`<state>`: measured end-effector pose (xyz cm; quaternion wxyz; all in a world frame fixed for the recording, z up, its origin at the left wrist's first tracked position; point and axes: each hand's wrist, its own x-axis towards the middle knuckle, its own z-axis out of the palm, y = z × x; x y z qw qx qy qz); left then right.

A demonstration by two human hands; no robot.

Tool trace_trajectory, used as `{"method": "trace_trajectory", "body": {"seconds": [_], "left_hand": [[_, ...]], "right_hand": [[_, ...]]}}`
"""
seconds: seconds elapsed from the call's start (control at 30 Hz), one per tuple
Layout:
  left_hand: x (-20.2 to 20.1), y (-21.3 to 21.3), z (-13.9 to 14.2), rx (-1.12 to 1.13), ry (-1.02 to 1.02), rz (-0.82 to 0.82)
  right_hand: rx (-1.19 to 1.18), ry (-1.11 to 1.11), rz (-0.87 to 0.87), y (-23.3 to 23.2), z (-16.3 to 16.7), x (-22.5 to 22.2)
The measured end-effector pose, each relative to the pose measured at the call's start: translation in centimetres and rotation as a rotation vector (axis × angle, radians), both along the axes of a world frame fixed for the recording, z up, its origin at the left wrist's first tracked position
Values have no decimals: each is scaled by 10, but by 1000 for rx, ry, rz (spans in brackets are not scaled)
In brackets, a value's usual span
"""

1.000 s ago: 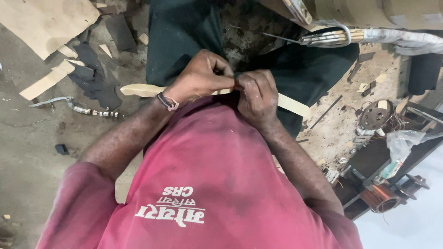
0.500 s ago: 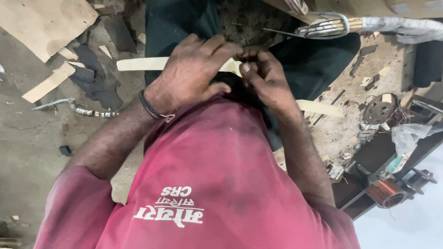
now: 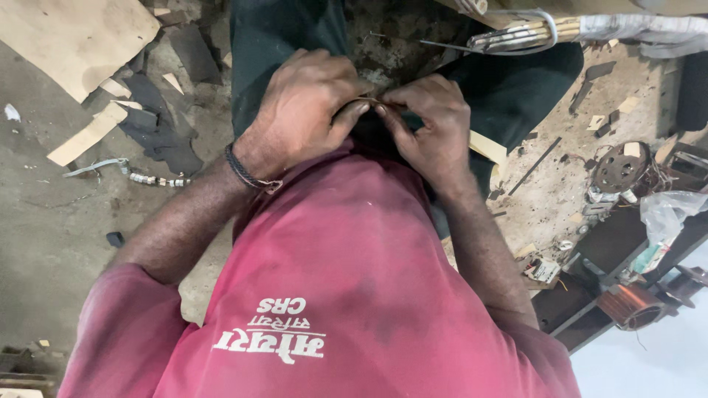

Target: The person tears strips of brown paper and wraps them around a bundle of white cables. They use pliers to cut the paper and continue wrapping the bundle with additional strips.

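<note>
Gritty concrete floor (image 3: pixel 51 221) under us, strewn with scraps; we look down over our own red shirt (image 3: pixel 346 295) to the two hands meeting above the lap; near to far as follows.

Closest: our forearms run up from the shirt; a dark cord bracelet (image 3: pixel 247 171) rings the left wrist.

Middle: our left hand (image 3: pixel 306 110) and right hand (image 3: pixel 431 125) touch fingertip to fingertip over the dark green trousers (image 3: pixel 287 37); both are curled, thumb and fingers pressed together on a thin pale strip (image 3: pixel 371 101) that shows only as a sliver between them; we cannot tell its full shape, the rest being hidden by the fingers. A pale card piece (image 3: pixel 487 146) pokes out just beside the right hand.

Sides: card offcuts (image 3: pixel 88 136) and a short chain (image 3: pixel 151 178) lie to the left; a small motor part (image 3: pixel 619 169), a copper coil (image 3: pixel 627 306) and a plastic bag (image 3: pixel 667 214) lie to the right.

Farthest: a large cardboard sheet (image 3: pixel 74 37) at top left; a bundle of pale sticks in a wire loop (image 3: pixel 523 33) at top right.
</note>
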<state>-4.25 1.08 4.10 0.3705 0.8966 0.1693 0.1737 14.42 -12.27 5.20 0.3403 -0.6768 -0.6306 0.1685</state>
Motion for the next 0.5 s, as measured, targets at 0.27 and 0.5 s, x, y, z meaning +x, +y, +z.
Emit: {"method": "trace_trajectory", "body": {"seconds": [0.27,0.5], "left_hand": [[11,-8,-2,-74,-35,95],[13,-3,-17,-542,-18,158]], "right_hand": [[98,-39,20,-2,-1,-4],[246,-88,38,1,4,-21]]}}
